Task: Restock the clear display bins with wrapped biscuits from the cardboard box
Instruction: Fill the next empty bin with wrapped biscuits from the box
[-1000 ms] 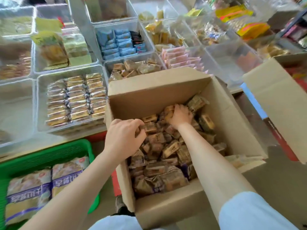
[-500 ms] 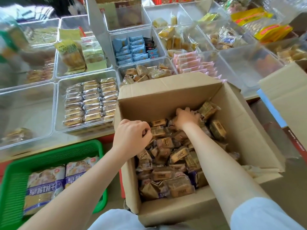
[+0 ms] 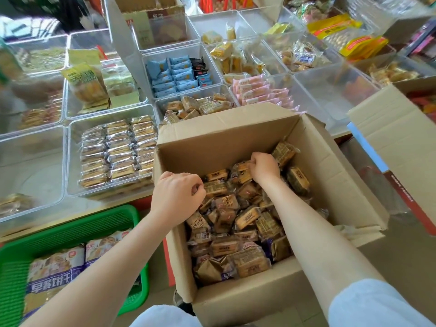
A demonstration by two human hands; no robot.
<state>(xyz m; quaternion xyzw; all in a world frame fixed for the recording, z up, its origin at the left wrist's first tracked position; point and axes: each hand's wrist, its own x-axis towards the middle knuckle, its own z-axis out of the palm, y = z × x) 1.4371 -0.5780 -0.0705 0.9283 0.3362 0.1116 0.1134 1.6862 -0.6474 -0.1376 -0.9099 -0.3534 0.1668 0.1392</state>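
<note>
- Both hands down inside the cardboard box [image 3: 335, 175], among the wrapped biscuits [image 3: 238, 215].
- Left hand [image 3: 177, 197] at the box's left wall, fingers curled under into the pile; looks to be gripping packets, but the curled fingers hide what exactly.
- Right hand [image 3: 265, 167] further back, mid-box, fingertips pinching a biscuit packet [image 3: 243, 172] near the far wall.
- Box open, flaps out, roughly half full of brown-gold packets lying loose at all angles.
- Clear display bin [image 3: 70, 161] just left of the box holds the same kind of brownish packets [image 3: 118, 149] in tidy rows, stacked in about three columns.
- Bin behind the box [image 3: 165, 103] has loose brown-wrapped biscuits, partly hidden by the box flap.
- Further back: bin of blue packets [image 3: 174, 74], pink packets [image 3: 262, 93] to the right of it, yellow snacks [image 3: 233, 57] beyond.
- Green basket [image 3: 70, 230] lower left, below the bins, with large bagged biscuits [image 3: 56, 267] inside.
- Second cardboard box [image 3: 396, 128] at right edge, flap up, contents unclear.
- Pale blue sleeve [image 3: 377, 305] on the right arm, lower right corner.
</note>
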